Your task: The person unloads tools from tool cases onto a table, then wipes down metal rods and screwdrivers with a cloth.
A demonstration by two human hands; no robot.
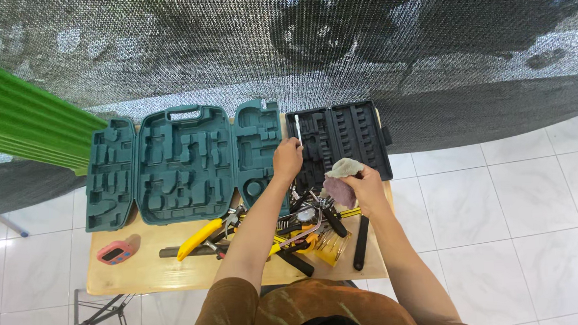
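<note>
Left hand (pixel 287 159): closed around the lower end of a slim white-tipped rod tool (pixel 298 130), which is held upright over the seam between the two cases.
Right hand (pixel 367 188): closed on a bunched cleaning cloth (pixel 342 179), held above the tool pile.
Rod tool, handling: judged light, stiff and smooth; best gripped low on the shaft, as is seen here.
Cloth, handling: judged soft and limp, and easily gathered in the fist.
Teal tool case (pixel 183 165): lies opened flat in three panels; the moulded recesses appear empty.
Black tool case (pixel 340 140): lies open beside the teal one; its slots appear empty.
Loose tools (pixel 299 231): heaped on the wooden table (pixel 143 272), among them yellow-handled pliers (pixel 200 238) and a black-handled tool (pixel 360 243).
Pink timer (pixel 116 253): lies at the table's left end, well apart from the hands.
</note>
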